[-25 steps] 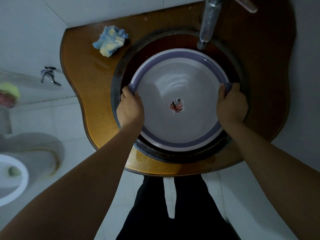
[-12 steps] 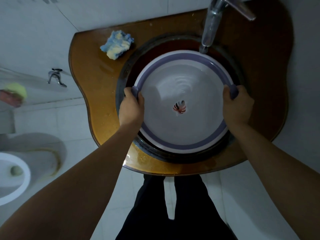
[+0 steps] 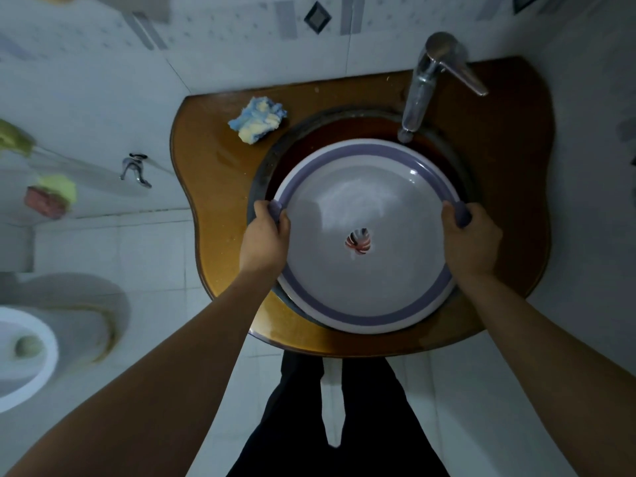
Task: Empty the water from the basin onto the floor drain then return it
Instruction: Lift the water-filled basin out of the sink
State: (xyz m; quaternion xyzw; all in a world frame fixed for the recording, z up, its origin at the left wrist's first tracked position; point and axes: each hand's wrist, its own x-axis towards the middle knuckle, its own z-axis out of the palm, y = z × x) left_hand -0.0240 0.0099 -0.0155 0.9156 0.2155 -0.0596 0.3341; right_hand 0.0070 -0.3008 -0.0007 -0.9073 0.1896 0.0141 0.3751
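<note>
**Basin gripped at both rim handles over the sink**

Basin (image 3: 364, 256), round and white with a purple band around its rim, is seen from above, seated in or just over the dark round sink bowl (image 3: 344, 132) of a brown wooden counter (image 3: 213, 187); whether it is lifted clear cannot be told. A small red and dark motif is printed at its centre, and faint reflections suggest water inside. The left hand (image 3: 263, 241) is closed around the purple handle at the basin's left rim, thumb over the inner edge and fingers curled beneath. The right hand (image 3: 473, 237) is clamped likewise on the opposite handle at the right rim. Both forearms are extended from the lower corners of the view. A chrome faucet (image 3: 421, 98) is mounted behind the basin, its spout ending just beyond the far rim. A blue and yellow cloth (image 3: 258, 120) lies crumpled on the counter, left of the sink. A toilet (image 3: 31, 352) is visible at the lower left, on the white tiled floor (image 3: 155, 256).
</note>
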